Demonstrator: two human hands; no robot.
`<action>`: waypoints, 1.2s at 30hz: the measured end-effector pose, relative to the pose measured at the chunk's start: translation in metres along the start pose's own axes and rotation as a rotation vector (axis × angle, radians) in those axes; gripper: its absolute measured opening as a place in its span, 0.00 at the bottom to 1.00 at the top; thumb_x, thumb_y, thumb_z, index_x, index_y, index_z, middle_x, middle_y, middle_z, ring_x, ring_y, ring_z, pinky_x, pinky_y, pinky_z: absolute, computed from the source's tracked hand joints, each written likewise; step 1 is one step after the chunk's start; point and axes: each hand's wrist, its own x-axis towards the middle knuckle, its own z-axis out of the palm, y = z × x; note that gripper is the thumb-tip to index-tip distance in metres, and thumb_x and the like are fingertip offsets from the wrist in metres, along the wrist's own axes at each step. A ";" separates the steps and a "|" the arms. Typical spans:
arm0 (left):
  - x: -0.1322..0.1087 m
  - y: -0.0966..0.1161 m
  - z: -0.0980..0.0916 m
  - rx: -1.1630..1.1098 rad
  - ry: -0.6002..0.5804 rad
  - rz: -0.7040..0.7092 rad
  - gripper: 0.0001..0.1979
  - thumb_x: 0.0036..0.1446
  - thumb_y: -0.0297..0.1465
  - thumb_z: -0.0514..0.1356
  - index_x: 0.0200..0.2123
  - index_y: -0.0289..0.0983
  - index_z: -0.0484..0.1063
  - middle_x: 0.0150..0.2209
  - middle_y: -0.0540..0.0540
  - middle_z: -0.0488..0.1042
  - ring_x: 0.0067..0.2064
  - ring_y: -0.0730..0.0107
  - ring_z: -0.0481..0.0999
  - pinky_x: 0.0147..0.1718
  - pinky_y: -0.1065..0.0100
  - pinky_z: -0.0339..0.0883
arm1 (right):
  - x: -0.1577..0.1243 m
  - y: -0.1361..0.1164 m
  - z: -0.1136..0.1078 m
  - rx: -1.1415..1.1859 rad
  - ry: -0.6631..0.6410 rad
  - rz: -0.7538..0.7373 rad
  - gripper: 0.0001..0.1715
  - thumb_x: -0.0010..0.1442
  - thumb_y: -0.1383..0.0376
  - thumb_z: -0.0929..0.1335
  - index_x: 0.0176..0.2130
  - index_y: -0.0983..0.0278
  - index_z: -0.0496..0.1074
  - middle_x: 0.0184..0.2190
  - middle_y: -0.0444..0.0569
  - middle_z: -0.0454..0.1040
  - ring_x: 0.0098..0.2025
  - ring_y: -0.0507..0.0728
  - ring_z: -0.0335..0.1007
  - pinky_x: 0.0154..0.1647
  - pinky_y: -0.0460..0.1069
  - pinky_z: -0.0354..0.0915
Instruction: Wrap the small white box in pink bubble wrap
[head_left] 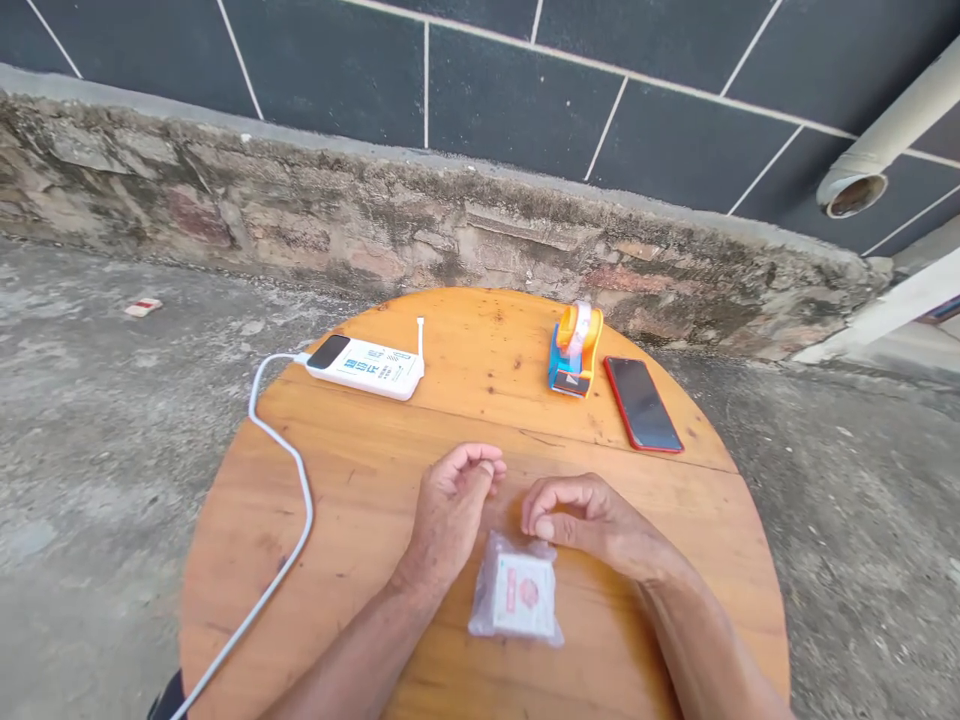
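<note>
A small white box with red print, wrapped in clear plastic (pixel 523 597), lies on the round wooden table (pixel 247 530), close in front of me. Just beyond its left corner is my left hand (pixel 459 500), thumb pressed against curled fingers. My right hand (pixel 581 518) hovers by the far right edge of the wrapped box, with thumb and fingers pinched together. Anything between the fingertips of either hand is too small or hidden to make out. Farther back stands an orange and blue tape dispenser (pixel 576 350) carrying a roll of tape.
To the right of the dispenser lies a red-edged phone (pixel 643 404). At the back left, a white power bank (pixel 367 367) has a white cable (pixel 306 490) trailing over the table's left side. Behind the table runs a stone wall base (pixel 360 220); a drainpipe (pixel 885 140) juts out at upper right.
</note>
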 end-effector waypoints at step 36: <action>-0.003 0.003 0.003 0.055 -0.016 0.020 0.07 0.51 0.31 0.59 0.33 0.34 0.72 0.29 0.49 0.76 0.29 0.75 0.72 0.32 0.72 0.67 | -0.005 -0.006 0.006 -0.148 -0.034 -0.010 0.11 0.60 0.63 0.66 0.29 0.67 0.73 0.28 0.45 0.72 0.31 0.51 0.65 0.36 0.46 0.61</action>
